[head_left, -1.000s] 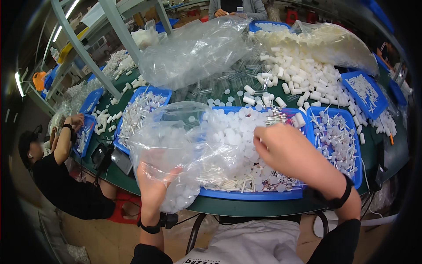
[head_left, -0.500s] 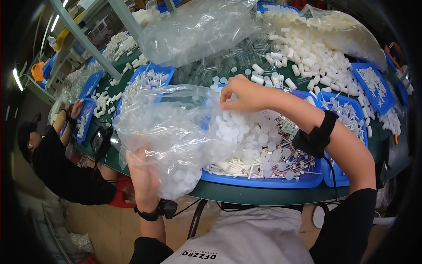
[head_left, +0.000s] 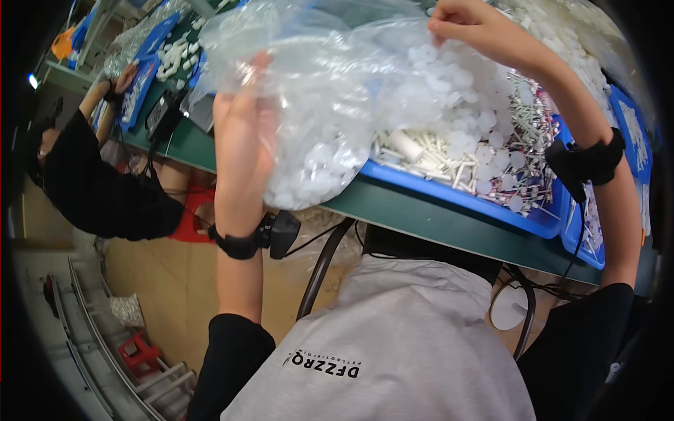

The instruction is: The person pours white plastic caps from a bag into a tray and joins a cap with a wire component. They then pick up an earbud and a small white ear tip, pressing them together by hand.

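A clear plastic bag full of small white translucent discs lies tipped over the near blue tray. My left hand holds the bag's left side, its fingers partly covered by the plastic. At the bag's mouth, my right hand is closed in a pinch on the film. Loose discs are heaped in the tray below that hand. Beside them lie white rods and many thin pin-like pieces with reddish and silvery parts.
Another blue tray stands at the right, and one more lies farther back. To the left a co-worker in black sits on a red stool, a hand at a blue tray. The green table's front edge runs before me.
The whole view has shifted, so table, bag and hands appear higher in the picture. My hands keep their hold on the bag, and its disc-filled lower part shows more clearly beside my left hand.
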Demonstrator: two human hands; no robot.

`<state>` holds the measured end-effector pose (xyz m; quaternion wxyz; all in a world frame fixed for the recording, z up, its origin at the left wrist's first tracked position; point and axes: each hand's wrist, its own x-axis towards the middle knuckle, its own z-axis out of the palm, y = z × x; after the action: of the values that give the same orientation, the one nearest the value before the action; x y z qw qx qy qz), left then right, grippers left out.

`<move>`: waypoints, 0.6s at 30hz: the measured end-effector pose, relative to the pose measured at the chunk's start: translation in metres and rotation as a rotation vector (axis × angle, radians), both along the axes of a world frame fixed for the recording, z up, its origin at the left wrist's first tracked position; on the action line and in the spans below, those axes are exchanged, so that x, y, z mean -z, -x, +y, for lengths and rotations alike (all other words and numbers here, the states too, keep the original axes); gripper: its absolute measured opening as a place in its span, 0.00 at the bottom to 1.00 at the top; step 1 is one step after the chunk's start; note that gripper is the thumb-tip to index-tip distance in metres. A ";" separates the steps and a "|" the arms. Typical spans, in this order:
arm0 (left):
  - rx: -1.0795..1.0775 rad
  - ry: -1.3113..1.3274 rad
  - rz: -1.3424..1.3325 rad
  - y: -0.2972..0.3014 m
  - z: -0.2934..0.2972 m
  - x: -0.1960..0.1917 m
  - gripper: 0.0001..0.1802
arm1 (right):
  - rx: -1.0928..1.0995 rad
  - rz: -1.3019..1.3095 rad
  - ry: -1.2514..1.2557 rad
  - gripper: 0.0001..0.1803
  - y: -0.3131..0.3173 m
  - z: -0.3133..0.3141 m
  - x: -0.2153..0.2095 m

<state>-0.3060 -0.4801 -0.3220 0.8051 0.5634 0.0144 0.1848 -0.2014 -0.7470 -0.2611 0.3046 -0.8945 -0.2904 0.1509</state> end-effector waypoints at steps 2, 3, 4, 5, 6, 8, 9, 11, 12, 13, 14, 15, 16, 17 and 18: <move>0.099 0.047 -0.056 -0.006 0.005 0.003 0.15 | 0.102 -0.028 -0.110 0.11 0.008 -0.003 -0.002; 0.080 0.051 -0.054 -0.005 0.005 0.002 0.15 | 0.084 -0.024 -0.105 0.11 0.010 -0.002 -0.003; 0.104 0.068 -0.077 -0.005 0.001 0.000 0.14 | 0.110 -0.040 -0.099 0.10 0.012 -0.003 -0.005; 0.129 0.084 -0.103 -0.007 0.000 -0.001 0.13 | 0.137 -0.059 -0.094 0.10 0.013 -0.003 -0.007; 0.139 0.099 -0.127 -0.010 0.004 0.003 0.13 | 0.111 -0.055 -0.122 0.10 0.013 0.000 -0.007; 0.121 0.100 -0.110 -0.012 0.006 0.007 0.13 | 0.187 -0.116 -0.060 0.09 0.018 0.000 -0.011; 0.109 0.098 -0.092 -0.012 0.008 0.007 0.13 | 0.268 -0.176 -0.003 0.08 0.019 -0.001 -0.015; 0.109 0.075 -0.081 -0.009 0.001 0.001 0.14 | 0.173 -0.278 -0.032 0.10 0.005 -0.028 -0.011; 0.098 0.044 -0.057 -0.008 -0.005 -0.002 0.14 | 0.067 -0.363 -0.063 0.11 -0.001 -0.040 -0.006; 0.111 0.052 -0.082 -0.007 -0.005 -0.002 0.14 | 0.068 -0.379 -0.110 0.12 -0.006 -0.045 0.005; 0.122 0.020 -0.044 -0.006 -0.001 0.001 0.14 | 0.067 -0.389 -0.184 0.12 -0.006 -0.045 0.009; 0.134 -0.012 -0.011 -0.005 0.002 0.002 0.14 | 0.066 -0.404 -0.258 0.12 -0.002 -0.043 0.011; 0.145 -0.007 -0.042 -0.003 0.004 0.001 0.14 | 0.088 -0.446 -0.268 0.12 -0.004 -0.041 0.014; 0.125 -0.006 -0.018 0.000 0.005 0.002 0.14 | 0.112 -0.482 -0.277 0.12 -0.003 -0.039 0.014; 0.106 -0.005 0.006 0.000 0.004 0.002 0.15 | 0.118 -0.507 -0.289 0.11 0.001 -0.039 0.012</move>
<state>-0.3059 -0.4764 -0.3242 0.8124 0.5658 -0.0135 0.1403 -0.2025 -0.7863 -0.2735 0.3547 -0.8665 -0.3230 -0.1381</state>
